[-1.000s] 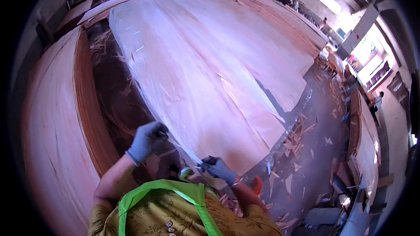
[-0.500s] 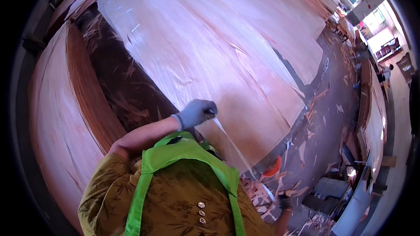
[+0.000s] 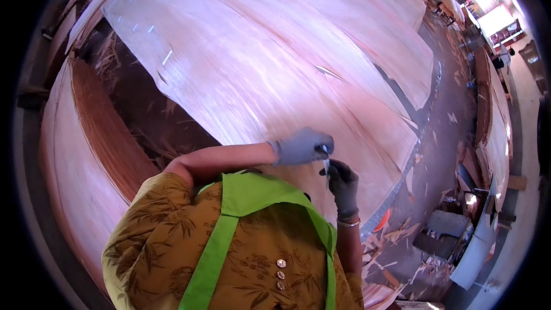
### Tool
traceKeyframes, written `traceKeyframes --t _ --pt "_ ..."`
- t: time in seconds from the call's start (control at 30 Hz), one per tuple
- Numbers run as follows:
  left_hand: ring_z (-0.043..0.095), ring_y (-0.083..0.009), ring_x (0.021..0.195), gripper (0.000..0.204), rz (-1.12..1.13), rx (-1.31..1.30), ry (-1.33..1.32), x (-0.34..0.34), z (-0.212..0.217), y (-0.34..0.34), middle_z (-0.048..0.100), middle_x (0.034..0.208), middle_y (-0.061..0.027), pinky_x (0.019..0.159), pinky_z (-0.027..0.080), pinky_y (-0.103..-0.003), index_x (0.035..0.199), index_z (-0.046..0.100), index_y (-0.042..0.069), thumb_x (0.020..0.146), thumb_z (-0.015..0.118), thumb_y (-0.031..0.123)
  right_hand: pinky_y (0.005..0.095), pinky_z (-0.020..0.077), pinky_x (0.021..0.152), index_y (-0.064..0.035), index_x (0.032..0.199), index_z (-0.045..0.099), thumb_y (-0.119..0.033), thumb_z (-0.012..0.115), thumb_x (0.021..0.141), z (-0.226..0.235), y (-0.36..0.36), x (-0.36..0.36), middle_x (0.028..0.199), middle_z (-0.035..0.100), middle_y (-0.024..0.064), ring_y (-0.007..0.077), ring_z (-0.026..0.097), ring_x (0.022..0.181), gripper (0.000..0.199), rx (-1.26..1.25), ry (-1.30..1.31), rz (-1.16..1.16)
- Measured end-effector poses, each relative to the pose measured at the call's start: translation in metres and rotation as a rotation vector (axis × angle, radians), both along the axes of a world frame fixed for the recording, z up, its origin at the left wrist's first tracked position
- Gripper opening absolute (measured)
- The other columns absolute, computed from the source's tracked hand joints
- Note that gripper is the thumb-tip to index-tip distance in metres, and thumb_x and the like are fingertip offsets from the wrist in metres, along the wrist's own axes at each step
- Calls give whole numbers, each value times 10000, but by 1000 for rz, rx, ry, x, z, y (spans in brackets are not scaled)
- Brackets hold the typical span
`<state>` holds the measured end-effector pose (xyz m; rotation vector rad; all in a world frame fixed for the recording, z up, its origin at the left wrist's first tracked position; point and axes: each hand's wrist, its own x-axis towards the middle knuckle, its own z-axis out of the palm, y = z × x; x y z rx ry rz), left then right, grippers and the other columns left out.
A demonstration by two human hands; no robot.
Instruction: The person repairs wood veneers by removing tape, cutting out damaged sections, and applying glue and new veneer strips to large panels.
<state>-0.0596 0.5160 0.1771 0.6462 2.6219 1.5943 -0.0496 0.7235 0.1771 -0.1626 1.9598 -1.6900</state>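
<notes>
My left hand [image 3: 301, 146], in a pale grey glove, is closed in a pinch over the large thin wood veneer sheet [image 3: 247, 74]. A short, narrow white strip of tape [image 3: 326, 165] runs down from its fingertips. Close beside it, my right hand [image 3: 344, 190], in a dark glove with a bangle at the wrist, pinches the lower end of that strip. Both hands are above the sheet's near right part. Short white strips [image 3: 167, 57] lie on the sheet's left side. A narrow split [image 3: 330, 73] opens in the veneer farther off.
A thick curved stack of veneer [image 3: 109, 132] stands at my left, with a dark, scrap-strewn gap beside it. Wood scraps and a grey block [image 3: 447, 223] litter the floor at the lower right. Another stack [image 3: 493, 132] stands at the far right.
My right hand has come up from the lower right to my left hand. The long stretched strip now shows only as a short piece between them. My left hand has shifted right.
</notes>
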Motion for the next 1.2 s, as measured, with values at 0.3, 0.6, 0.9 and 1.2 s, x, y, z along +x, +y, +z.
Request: traceKeyframes --t 0.3,0.6,0.9,1.2 --pt "591 -264 887 217 239 40 -105 -78 -58 -114 605 983 -115 784 476 -333 1003 594 64 795 641 108 190 338 456 -24 940 631 -118 519 917 -41 -108 -64 699 606 -6 26 416 498 147 -29 -138 36" --pt "418 -275 1207 533 175 -786 331 -240 -124 -139 487 1255 -108 1036 290 -404 1217 507 90 764 653 330 216 318 377 -12 939 627 -160 570 894 -110 -120 -135 682 614 39 63 423 417 165 -51 -255 -357" --pt "531 -272 1017 227 -23 -401 470 -268 -164 -149 586 1051 -98 910 418 -402 946 614 76 740 623 169 219 320 386 -25 923 627 -193 586 887 -137 -141 -208 665 600 38 67 432 428 176 -46 -334 -550" --pt "560 -255 963 267 -36 -351 534 -275 -184 -142 570 1157 -87 857 438 -377 1040 611 76 795 561 169 233 327 408 -32 850 633 -223 625 845 -159 -158 -251 655 596 27 98 465 455 191 -73 -438 -584"
